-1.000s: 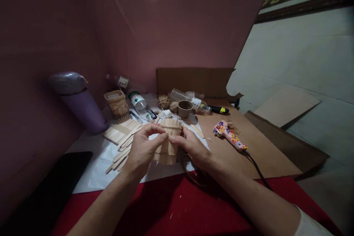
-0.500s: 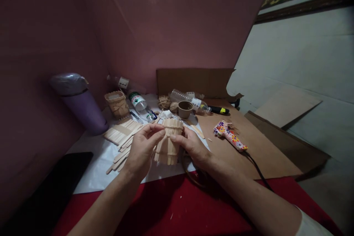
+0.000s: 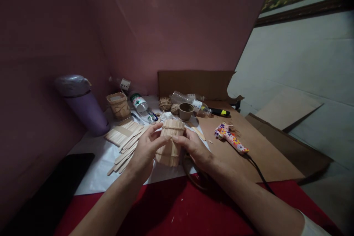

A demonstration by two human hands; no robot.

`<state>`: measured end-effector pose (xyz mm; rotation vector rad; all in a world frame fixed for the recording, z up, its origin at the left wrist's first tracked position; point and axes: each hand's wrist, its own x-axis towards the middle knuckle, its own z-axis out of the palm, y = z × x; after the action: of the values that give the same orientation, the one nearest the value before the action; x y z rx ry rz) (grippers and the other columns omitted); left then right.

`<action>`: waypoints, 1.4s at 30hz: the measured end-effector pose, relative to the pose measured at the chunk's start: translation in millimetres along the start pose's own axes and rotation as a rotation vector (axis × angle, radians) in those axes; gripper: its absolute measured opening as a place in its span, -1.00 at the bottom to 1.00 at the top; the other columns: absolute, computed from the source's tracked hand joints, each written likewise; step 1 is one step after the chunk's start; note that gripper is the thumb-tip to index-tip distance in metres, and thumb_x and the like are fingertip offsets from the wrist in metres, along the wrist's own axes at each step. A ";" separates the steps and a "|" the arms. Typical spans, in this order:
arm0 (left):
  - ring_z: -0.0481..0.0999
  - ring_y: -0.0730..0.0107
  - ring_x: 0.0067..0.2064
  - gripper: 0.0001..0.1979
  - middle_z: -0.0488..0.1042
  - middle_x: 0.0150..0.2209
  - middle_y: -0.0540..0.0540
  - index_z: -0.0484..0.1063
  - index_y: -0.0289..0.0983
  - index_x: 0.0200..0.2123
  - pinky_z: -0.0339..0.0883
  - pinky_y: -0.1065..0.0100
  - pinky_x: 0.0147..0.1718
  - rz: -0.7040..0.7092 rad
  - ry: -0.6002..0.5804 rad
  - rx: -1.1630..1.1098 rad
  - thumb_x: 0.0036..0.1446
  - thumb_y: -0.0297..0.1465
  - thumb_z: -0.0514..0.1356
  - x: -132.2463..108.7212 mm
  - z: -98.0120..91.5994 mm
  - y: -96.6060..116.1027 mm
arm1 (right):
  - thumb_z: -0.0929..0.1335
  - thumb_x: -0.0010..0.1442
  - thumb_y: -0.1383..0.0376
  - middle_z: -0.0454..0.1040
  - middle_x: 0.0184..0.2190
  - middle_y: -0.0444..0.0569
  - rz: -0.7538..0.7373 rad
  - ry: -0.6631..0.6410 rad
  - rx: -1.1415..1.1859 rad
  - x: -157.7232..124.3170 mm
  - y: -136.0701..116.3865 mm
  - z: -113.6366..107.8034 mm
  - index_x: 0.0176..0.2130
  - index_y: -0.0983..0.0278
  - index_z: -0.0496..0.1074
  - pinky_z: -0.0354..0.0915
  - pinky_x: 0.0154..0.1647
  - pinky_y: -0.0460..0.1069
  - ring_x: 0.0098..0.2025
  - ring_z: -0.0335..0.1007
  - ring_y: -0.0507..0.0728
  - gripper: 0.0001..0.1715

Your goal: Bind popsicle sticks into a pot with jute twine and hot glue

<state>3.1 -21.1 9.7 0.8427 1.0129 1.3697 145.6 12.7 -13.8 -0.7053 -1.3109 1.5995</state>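
Note:
Between my two hands is a small pot [image 3: 169, 155] faced with upright popsicle sticks, with bands of twine around its upper and lower parts. My left hand [image 3: 148, 147] grips its left side, thumb lying across the front. From the right, my right hand [image 3: 196, 147] holds it too, and its thumb tip nearly meets the left one at the middle. The fingers behind the pot are partly hidden. Loose popsicle sticks [image 3: 127, 151] lie beside my left hand. Just behind the pot stands a brown cup [image 3: 186, 111].
A floral-patterned glue gun [image 3: 231, 138] lies on cardboard [image 3: 265, 162] at the right, its cord trailing forward. Twine balls [image 3: 165, 103], plastic bottles [image 3: 141, 104] and another twine-tied stick pot [image 3: 118, 106] are at the back. A purple tumbler [image 3: 87, 110] stands left, near a dark flat object [image 3: 69, 177].
My left thumb has moved right, across the front of the pot toward my right thumb. The pot stays in both hands. The whole view has shifted slightly.

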 end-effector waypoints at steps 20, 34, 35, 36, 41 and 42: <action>0.58 0.20 -0.23 -0.40 0.56 -0.19 -0.15 0.35 -0.24 0.00 0.40 0.28 -0.28 -0.017 0.009 0.026 -0.12 -0.24 0.42 3.8 -1.8 -2.9 | 0.48 0.01 0.18 0.53 -0.06 0.05 0.024 -0.018 0.012 -0.9 -0.9 1.0 0.07 0.25 0.33 0.37 -0.07 0.11 -0.06 0.48 0.26 -0.35; 0.55 0.22 -0.18 -0.38 0.53 -0.15 -0.18 0.33 -0.30 0.06 0.41 0.30 -0.25 -0.019 0.026 0.017 -0.10 -0.32 0.39 4.8 -2.3 -4.1 | 0.48 0.02 0.23 0.54 -0.11 0.04 0.006 -0.015 0.014 0.2 1.7 -2.3 0.07 0.27 0.32 0.39 -0.13 0.07 -0.11 0.48 0.21 -0.36; 0.55 0.22 -0.18 -0.38 0.53 -0.14 -0.18 0.33 -0.31 0.05 0.42 0.30 -0.25 -0.019 0.021 0.013 -0.10 -0.32 0.39 4.6 -2.0 -3.9 | 0.47 0.02 0.23 0.54 -0.12 0.02 -0.002 -0.016 0.009 0.3 1.6 -2.4 0.06 0.27 0.33 0.38 -0.14 0.05 -0.13 0.48 0.19 -0.38; 0.55 0.21 -0.17 -0.39 0.52 -0.12 -0.19 0.33 -0.31 0.05 0.42 0.29 -0.25 -0.023 0.014 0.009 -0.09 -0.32 0.39 4.5 -1.7 -3.7 | 0.47 0.03 0.23 0.54 -0.14 0.01 -0.010 -0.018 0.002 0.3 1.4 -2.5 0.05 0.28 0.35 0.38 -0.16 0.03 -0.14 0.47 0.18 -0.40; 0.57 0.19 -0.22 -0.41 0.54 -0.12 -0.24 0.32 -0.29 0.08 0.43 0.29 -0.35 -0.062 -0.008 -0.009 -0.05 -0.33 0.36 4.3 0.1 -2.2 | 0.48 0.04 0.20 0.52 -0.11 0.00 -0.025 -0.045 -0.001 0.4 -1.0 -3.1 0.05 0.27 0.37 0.36 -0.12 0.02 -0.11 0.45 0.17 -0.41; 0.57 0.19 -0.24 -0.40 0.54 -0.12 -0.24 0.31 -0.29 0.08 0.43 0.30 -0.37 -0.064 -0.006 -0.010 -0.05 -0.33 0.36 4.2 0.5 -2.0 | 0.48 0.04 0.20 0.52 -0.09 0.01 -0.023 -0.053 0.000 0.5 -1.5 -3.0 0.05 0.27 0.36 0.36 -0.10 0.03 -0.09 0.45 0.17 -0.40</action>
<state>4.1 -17.0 7.7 0.7997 1.0191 1.3164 148.4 14.4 -13.1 -0.6495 -1.3521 1.6091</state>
